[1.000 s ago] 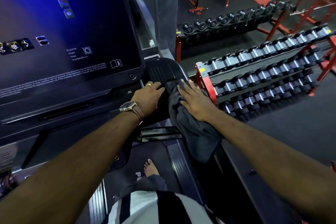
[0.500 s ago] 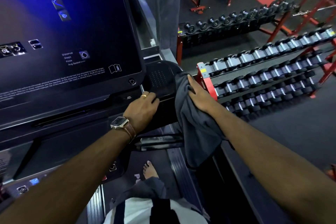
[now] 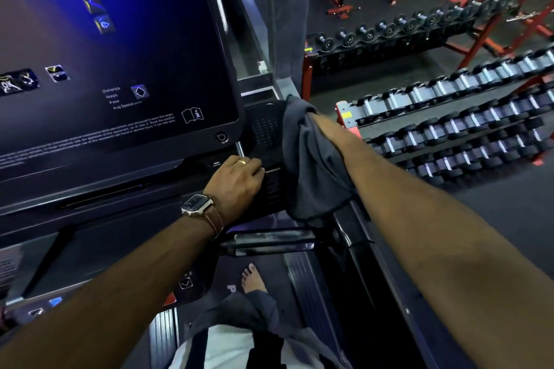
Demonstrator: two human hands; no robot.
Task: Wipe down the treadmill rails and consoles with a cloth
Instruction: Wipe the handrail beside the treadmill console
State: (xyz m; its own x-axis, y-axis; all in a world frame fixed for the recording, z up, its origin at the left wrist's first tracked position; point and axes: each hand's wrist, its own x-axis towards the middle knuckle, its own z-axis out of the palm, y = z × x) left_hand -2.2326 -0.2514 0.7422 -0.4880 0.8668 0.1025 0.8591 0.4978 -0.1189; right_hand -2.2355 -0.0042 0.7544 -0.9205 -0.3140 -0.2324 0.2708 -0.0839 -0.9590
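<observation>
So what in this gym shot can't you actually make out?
All in the head view:
- Right hand: wrapped in the grey cloth, so its fingers and grip are hidden.
- Small text on the console screen: too blurred to read.
- Left hand: fingertips curl over the console edge, out of sight.
- Treadmill rail: its upper part is covered by cloth and forearm.
- Numbers on the dumbbells: too small to read.

Landmark: the console [image 3: 263,141], to which all places are referred.
Left hand [image 3: 236,183]: laid palm-down on the near edge of the console, fingers curled over it.
Left arm: stretched forward from the lower left.
Right hand [image 3: 317,121]: mostly hidden, pressed to the console's right side.
Right arm: extended from the lower right.
</observation>
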